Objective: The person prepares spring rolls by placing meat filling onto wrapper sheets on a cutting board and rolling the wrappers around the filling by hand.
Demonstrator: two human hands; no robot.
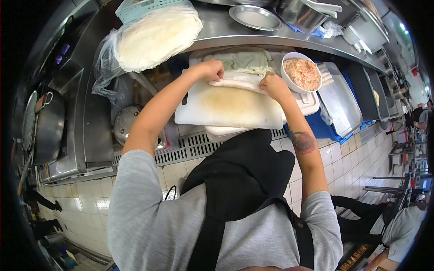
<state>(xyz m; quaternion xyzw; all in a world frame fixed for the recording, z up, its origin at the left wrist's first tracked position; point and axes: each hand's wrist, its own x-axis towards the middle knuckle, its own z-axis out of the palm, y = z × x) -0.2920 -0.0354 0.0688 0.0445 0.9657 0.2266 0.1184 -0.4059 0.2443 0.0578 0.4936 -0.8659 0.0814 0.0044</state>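
A long white rolled dough wrapper [239,81] lies across the far part of a white cutting board [235,115]. At its left end my left hand [211,71] is closed, with the fingertips pinching the wrapper. My right hand [273,86] pinches the other end, its fingers curled in. Behind the roll is a crumpled pale green cloth [246,62]. Close by my right hand stands a white bowl [285,77] of chunky orange-pink filling [302,73]. Several pale rolls [325,75] lie in a metal tray [343,106] to the right of the bowl.
A steel shelf [217,28] runs above the board, bearing a stack of round white wrappers [158,36] in plastic, a metal plate [255,18] and a steel pot [298,16]. A large wok [49,128] stands far left. Another person [402,230] is at lower right.
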